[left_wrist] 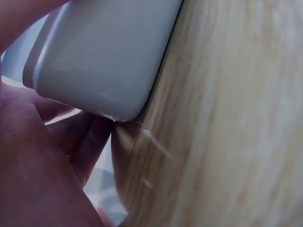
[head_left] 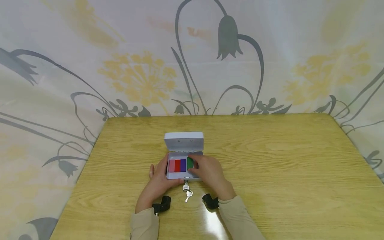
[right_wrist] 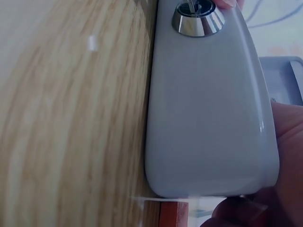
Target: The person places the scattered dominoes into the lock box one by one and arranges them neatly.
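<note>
One green block (head_left: 190,163), head view only, in right hand's (head_left: 212,174) grip; left hand's (head_left: 159,181) seemingly round box (head_left: 177,175).

Backdrop (head_left: 135,30): pale, printed, spanning 9 through 12 to 3 o'clock.
Grey bellflower (head_left: 228,36): drooping at 1 o'clock from a curving stem (head_left: 260,56).
Yellow blossom cluster (head_left: 141,76): spreading at 10 o'clock; a similar one (head_left: 327,70) is showing at 2.
Tabletop (head_left: 285,173): yellowish, wood-grained, filling 4 to 8 o'clock.
Glare (head_left: 214,223): shining white near 6 o'clock.
</note>
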The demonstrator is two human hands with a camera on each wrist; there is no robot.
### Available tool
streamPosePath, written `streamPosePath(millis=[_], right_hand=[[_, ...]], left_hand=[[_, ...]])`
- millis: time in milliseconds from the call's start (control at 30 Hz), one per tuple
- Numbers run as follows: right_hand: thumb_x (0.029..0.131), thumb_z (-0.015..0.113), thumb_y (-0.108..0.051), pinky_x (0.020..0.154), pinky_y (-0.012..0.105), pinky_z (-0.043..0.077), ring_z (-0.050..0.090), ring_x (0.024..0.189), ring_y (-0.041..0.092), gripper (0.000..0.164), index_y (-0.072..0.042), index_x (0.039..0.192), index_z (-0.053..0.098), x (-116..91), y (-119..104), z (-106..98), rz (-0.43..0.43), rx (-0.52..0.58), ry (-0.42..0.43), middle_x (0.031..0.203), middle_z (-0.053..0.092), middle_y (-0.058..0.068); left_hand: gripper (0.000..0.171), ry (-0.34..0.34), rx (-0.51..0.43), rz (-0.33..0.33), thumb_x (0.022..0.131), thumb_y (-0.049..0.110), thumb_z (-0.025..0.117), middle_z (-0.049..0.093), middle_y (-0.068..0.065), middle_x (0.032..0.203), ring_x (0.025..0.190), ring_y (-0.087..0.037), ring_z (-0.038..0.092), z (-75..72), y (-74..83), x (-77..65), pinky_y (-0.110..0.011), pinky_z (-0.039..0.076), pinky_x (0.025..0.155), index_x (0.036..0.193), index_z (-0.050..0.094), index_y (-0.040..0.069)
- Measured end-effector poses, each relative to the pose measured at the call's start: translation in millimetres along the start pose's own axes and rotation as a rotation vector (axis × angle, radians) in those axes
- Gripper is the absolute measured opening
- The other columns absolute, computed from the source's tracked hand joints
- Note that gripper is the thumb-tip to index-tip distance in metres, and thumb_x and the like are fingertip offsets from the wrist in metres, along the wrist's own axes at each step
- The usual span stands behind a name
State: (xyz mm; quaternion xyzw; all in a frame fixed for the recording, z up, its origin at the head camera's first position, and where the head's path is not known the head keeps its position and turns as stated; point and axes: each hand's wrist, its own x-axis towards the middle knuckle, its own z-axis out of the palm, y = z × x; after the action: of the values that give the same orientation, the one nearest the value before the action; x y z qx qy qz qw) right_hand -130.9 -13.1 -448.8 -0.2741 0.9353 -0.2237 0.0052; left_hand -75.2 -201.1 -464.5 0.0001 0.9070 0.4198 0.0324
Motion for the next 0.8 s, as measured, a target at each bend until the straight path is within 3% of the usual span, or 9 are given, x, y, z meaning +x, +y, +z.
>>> streamPosePath(millis=[267,500,800], right_hand=[[0.071,0.073,-0.033,0.047,0.024,0.033,0.043,0.056,0.008,0.038,-0.019,0.105,0.063,0.0,-3.2,0.5,0.023,-0.044,0.005,0.063,0.047,-0.009],[0.07,0.073,-0.039,0.05,0.028,0.041,0.058,0.069,0.015,0.041,-0.023,0.107,0.065,2.0,-5.9,1.4,0.048,-0.13,0.01,0.084,0.063,-0.001],[0.07,0.072,-0.04,0.045,0.027,0.037,0.056,0.065,0.014,0.042,-0.025,0.108,0.065,0.5,-6.9,2.7,0.053,-0.171,-0.03,0.079,0.06,-0.003]], left_hand=[[0.108,-0.009,-0.008,-0.001,0.061,0.05,0.076,0.03,-0.001,0.141,0.125,-0.022,0.028,0.0,0.9,-0.1,-0.047,-0.013,0.1,0.144,0.012,0.021],[0.109,-0.019,-0.014,-0.01,0.062,0.051,0.075,0.028,-0.002,0.142,0.127,-0.02,0.025,-2.2,2.0,1.9,-0.047,-0.014,0.1,0.144,0.009,0.024],[0.111,-0.032,-0.017,-0.028,0.061,0.051,0.075,0.026,-0.002,0.143,0.127,-0.021,0.024,-1.4,0.7,1.2,-0.046,-0.014,0.099,0.144,0.007,0.024]])
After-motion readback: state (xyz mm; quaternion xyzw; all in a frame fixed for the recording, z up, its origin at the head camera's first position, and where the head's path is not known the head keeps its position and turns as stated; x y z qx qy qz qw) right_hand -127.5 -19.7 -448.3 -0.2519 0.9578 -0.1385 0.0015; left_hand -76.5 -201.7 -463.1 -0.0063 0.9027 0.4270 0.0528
